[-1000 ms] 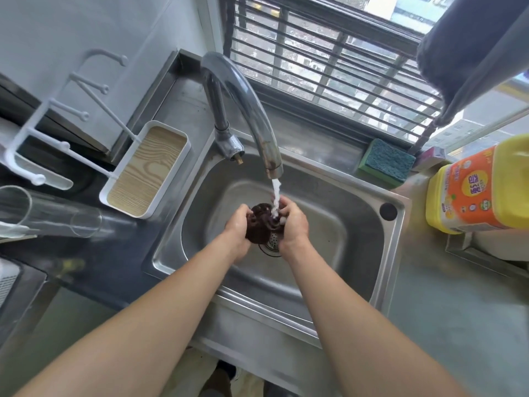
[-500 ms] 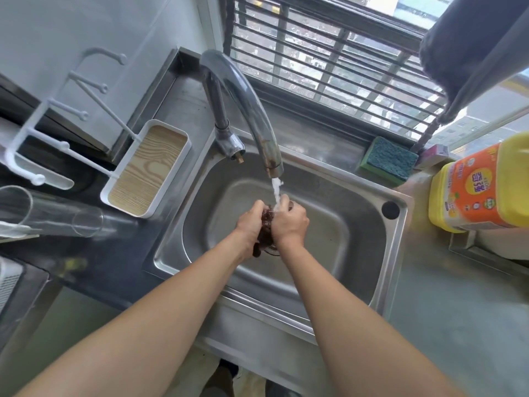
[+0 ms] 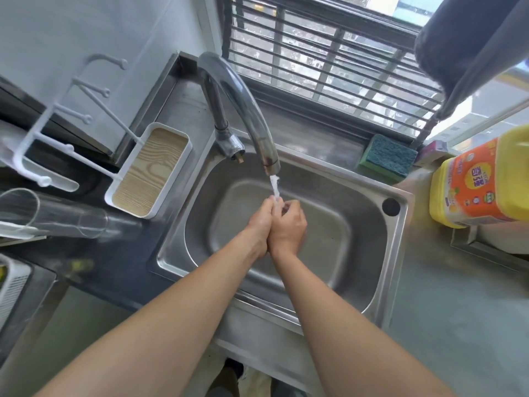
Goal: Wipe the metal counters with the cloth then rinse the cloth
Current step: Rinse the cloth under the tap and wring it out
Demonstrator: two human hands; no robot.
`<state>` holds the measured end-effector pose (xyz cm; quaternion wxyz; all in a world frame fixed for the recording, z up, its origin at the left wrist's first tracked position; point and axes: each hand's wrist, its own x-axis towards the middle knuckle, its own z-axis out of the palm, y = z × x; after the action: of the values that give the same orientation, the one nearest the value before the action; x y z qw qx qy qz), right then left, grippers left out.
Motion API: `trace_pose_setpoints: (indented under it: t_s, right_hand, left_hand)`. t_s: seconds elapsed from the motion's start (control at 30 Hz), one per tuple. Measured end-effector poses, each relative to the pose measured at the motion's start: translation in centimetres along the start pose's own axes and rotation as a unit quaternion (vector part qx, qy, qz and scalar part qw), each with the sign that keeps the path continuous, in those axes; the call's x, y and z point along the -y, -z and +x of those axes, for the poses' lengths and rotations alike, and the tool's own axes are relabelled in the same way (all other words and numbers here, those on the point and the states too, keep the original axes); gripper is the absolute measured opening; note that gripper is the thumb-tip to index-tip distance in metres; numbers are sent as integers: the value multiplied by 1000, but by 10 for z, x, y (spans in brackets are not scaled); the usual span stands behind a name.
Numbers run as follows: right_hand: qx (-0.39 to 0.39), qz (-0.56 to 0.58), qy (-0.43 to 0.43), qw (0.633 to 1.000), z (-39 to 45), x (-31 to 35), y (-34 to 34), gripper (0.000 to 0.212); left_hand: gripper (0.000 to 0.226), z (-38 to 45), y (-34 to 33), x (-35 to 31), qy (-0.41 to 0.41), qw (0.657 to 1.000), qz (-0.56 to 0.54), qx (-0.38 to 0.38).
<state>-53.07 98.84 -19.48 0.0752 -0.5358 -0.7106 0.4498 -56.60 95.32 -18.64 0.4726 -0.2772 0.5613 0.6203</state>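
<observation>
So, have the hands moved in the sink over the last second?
Yes. Both hands, left and right, came together and rose toward the faucet spout; the cloth seen earlier is now hidden between them.

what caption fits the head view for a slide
Both hands, left hand and right hand, pressed together under the running faucet over the steel sink.
</observation>
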Motion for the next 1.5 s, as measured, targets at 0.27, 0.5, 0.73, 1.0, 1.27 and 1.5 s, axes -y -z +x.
trace_pose_setpoints:
  t_s: [0.27,0.5,0.73,1.0,1.27,1.5]
  right_hand:
    - [115,47,-130,984,31,3,25,42]
    - [174,32,-20,984,2,-8,-1,40]
    - [7,-92,77,993,0,0,8,41]
    - [58,32,-181,981,36,16,31,49]
    - [236,26,16,971,-5,-1,2,40]
    - [46,-51,55,996,1,3,3,27]
  left_hand:
    - [30,-2,26,4,-19,998,18,-62]
    - [37,-1,6,-2,1,996,-64,-60]
    - [27,-4,-3,5,-11,998,-38,-48]
    - [37,-8,15,2,-5,998,-8,-56]
    - [58,-3,17,-1,42,997,-1,-69]
    - [37,-5,9,6,0,1000,-28,10]
